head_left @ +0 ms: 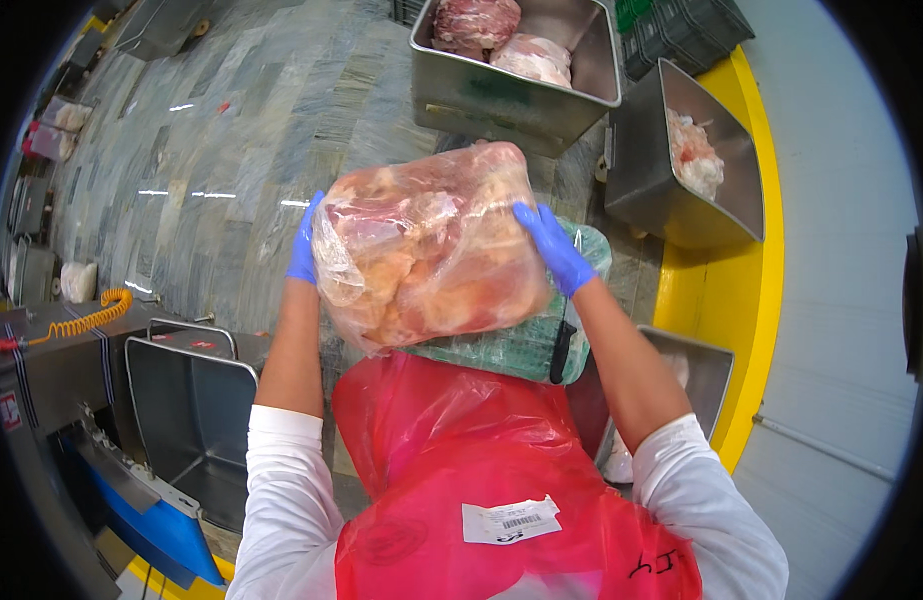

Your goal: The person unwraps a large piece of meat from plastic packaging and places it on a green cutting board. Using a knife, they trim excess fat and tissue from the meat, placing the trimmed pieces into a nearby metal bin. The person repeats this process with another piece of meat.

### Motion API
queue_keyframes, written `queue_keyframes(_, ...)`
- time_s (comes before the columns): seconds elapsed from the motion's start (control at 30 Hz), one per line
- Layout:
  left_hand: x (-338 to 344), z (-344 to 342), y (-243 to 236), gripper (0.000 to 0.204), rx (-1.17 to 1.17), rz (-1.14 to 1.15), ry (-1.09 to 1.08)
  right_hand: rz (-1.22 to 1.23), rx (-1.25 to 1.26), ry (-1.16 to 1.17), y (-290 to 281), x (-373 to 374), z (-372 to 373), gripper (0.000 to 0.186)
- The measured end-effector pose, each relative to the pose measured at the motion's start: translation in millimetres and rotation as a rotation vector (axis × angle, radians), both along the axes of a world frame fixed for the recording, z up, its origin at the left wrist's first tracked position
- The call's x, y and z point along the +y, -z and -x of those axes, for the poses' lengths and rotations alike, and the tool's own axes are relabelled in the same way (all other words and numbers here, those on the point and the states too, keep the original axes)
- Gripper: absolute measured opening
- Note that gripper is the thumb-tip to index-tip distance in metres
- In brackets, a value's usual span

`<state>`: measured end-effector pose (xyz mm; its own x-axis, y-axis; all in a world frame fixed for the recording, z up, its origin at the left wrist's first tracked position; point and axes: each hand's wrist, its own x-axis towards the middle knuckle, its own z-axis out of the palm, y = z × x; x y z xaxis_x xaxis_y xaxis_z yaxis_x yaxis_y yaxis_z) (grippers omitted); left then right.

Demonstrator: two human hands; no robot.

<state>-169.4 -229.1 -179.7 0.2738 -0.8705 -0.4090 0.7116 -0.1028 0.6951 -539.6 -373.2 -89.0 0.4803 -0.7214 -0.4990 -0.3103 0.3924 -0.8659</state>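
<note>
Between my two hands is a large block of meat wrapped in clear plastic (431, 250), pink with yellowish fat. My left hand (306, 245), in a blue glove, grips its left side. On its right side presses my right hand (556, 245), gloved in blue too, fingers on the wrap. The block is held above a green board (461, 348), which it partly covers. A knife with a black handle (562, 345) lies at the board's right end, its blade partly hidden by my right hand and forearm. The undersides of both grips are hidden.
A steel bin (516, 105) with wrapped meat stands ahead, and another steel bin (641, 190) with pale trimmings is at its right. At left sits a steel tub (196, 400) beside a machine with an orange coiled hose (91, 317). A yellow kerb (756, 180) edges the right wall.
</note>
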Motion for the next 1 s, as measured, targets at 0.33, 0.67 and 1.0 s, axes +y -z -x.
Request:
queue_keyframes(0.33, -18.9, 34.4, -24.6, 0.061, 0.103, -0.145, 0.322, -0.151, -0.310, 0.514, 39.1, 112.5, 46.6, 0.068)
queue_keyframes(0.67, 58.7, 151.5, -78.0, 0.079, 0.279, -0.180, 0.167, -0.544, -0.287, 0.262, 22.8, 4.0, 85.0, 0.066)
queue_keyframes(1.0, 162.4, 189.9, -47.9, 0.075, -0.992, -0.169, -0.291, 0.958, 0.241, -0.114, -15.8, 84.4, 77.2, 0.087)
